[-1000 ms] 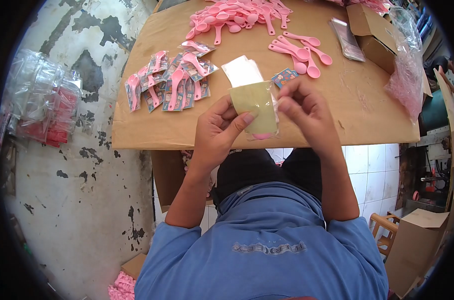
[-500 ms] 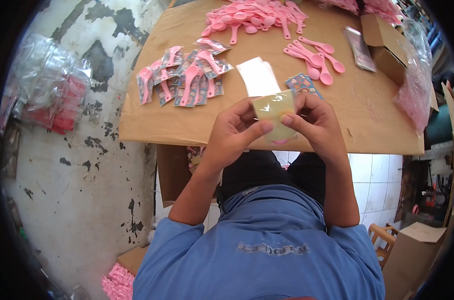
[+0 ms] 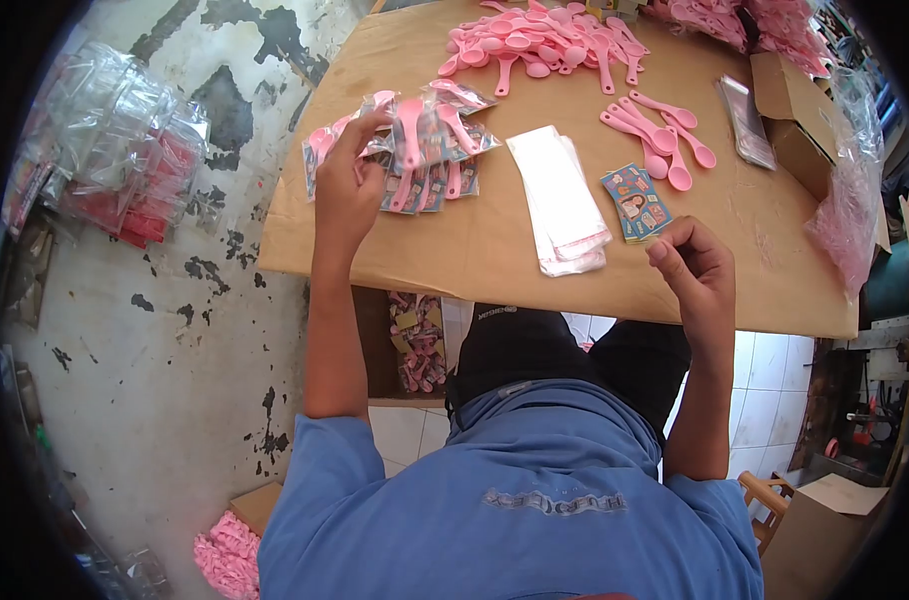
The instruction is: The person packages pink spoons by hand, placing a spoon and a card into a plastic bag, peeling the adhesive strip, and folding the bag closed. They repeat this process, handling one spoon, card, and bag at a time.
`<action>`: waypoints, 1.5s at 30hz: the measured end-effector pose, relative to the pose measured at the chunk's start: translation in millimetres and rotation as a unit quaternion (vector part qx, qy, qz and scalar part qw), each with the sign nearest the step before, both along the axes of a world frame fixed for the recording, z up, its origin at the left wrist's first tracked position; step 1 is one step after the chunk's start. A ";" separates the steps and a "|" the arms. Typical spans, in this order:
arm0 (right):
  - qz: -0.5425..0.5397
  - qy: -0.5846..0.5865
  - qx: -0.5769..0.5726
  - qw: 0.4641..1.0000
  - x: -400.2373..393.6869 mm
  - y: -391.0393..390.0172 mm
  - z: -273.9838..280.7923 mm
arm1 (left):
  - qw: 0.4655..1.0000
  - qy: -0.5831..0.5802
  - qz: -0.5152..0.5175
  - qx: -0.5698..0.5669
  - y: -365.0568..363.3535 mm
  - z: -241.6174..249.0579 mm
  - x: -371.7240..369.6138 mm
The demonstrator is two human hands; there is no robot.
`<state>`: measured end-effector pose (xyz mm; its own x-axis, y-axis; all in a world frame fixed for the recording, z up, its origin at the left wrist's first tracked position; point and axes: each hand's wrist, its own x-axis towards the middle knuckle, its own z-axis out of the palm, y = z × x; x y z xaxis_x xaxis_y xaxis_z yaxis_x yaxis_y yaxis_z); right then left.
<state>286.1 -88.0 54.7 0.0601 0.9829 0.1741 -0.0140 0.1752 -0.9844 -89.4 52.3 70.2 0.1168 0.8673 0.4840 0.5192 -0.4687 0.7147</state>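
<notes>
- Left hand (image 3: 348, 200), finger and thumb parted, beside plastic-bagged pink spoons (image 3: 410, 120), upper left.
- Right hand (image 3: 705, 265) near rectangular printed cards (image 3: 636, 203), right of centre; grip unclear.
- Cards' print unreadable.

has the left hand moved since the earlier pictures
Yes. Judged against the table, the left hand has moved left and farther from the near edge, to the bagged spoons.

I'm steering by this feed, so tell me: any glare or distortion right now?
Head view: wide-angle bending bows the table, and the frame's corners go black; also in the head view, the white stack looks washed out, and clear plastic bags at picture left show glints.
</notes>
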 end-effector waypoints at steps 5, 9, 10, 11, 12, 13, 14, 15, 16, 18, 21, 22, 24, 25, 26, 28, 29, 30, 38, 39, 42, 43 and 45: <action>-0.046 -0.058 0.010 0.997 12.3 -5.0 -9.8 | 1.000 0.004 -0.004 0.015 -4.8 -16.9 6.9; -0.119 -0.237 0.042 0.963 5.9 4.5 -6.5 | 0.972 0.182 -0.074 0.127 6.6 -16.9 43.1; -0.143 -0.296 0.058 0.943 0.5 8.8 -4.0 | 0.968 0.213 -0.084 0.106 13.0 -20.3 48.5; -0.164 -0.331 0.065 0.927 -1.7 13.3 -6.3 | 0.961 0.241 -0.075 0.111 19.5 -22.2 51.6; -0.186 -0.364 0.071 0.910 -3.2 18.4 -13.3 | 0.954 0.269 -0.067 0.116 26.3 -23.8 54.8; -0.208 -0.397 0.076 0.891 -2.5 23.2 -22.0 | 0.946 0.296 -0.061 0.121 32.8 -26.6 58.4; -0.220 -0.406 0.047 0.886 -0.3 27.9 -32.0 | 0.941 0.313 -0.058 0.114 40.4 -32.6 57.9; -0.237 -0.426 0.050 0.871 -0.4 30.9 -35.7 | 0.936 0.330 -0.055 0.107 48.8 -39.6 52.5; -0.254 -0.445 0.052 0.857 -3.4 34.1 -38.3 | 0.931 0.349 -0.051 0.099 53.4 -41.6 47.4; -0.262 -0.463 0.037 0.846 -7.0 37.1 -40.6 | 0.923 0.372 -0.061 0.081 54.6 -42.9 36.2; -0.246 -0.459 -0.006 0.854 -8.1 39.2 -39.9 | 0.917 0.382 -0.103 0.052 55.5 -36.0 15.7; -0.243 -0.454 -0.012 0.857 -7.4 39.6 -39.2 | 0.917 0.379 -0.120 0.040 55.5 -32.7 8.6; -0.244 -0.445 -0.013 0.861 -5.1 40.6 -40.2 | 0.920 0.360 -0.155 0.025 55.6 -25.3 -4.4; -0.248 -0.440 -0.008 0.863 -3.9 41.1 -42.3 | 0.921 0.350 -0.171 0.017 56.3 -21.7 -10.9; -0.252 -0.433 -0.003 0.865 -3.6 41.7 -43.8 | 0.921 0.345 -0.182 0.012 57.5 -18.1 -17.6; -0.253 -0.410 -0.013 0.876 -3.9 41.9 -42.9 | 0.919 0.336 -0.206 0.002 59.8 -11.8 -30.2; -0.255 -0.399 -0.019 0.881 -3.6 41.2 -41.8 | 0.922 0.331 -0.203 -0.009 60.3 -9.7 -36.1; -0.252 -0.375 -0.018 0.892 -2.6 40.7 -41.2 | 0.924 0.325 -0.202 -0.020 58.7 -6.4 -39.1; -0.249 -0.135 0.007 0.959 3.3 44.0 -45.9 | 0.990 0.116 -0.031 0.081 0.6 -11.1 57.4; -0.251 -0.128 0.004 0.959 3.9 43.6 -46.9 | 0.993 0.117 -0.017 0.020 -11.6 -13.2 75.6; -0.256 -0.122 -0.011 0.959 6.8 40.2 -46.5 | 0.978 0.184 0.006 -0.103 -34.0 -20.9 116.9; -0.257 -0.128 -0.021 0.958 6.6 38.5 -45.0 | 0.967 0.216 0.011 -0.135 -38.0 -23.6 126.3; -0.263 -0.154 -0.020 0.952 8.4 38.0 -43.9 | 0.964 0.251 0.022 -0.090 -40.5 -33.4 138.1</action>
<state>294.5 -50.0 10.8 0.4984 0.8371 0.2257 0.3556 0.0400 -0.9338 48.7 11.8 36.8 0.2586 0.9413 0.2171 0.8367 -0.3305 0.4367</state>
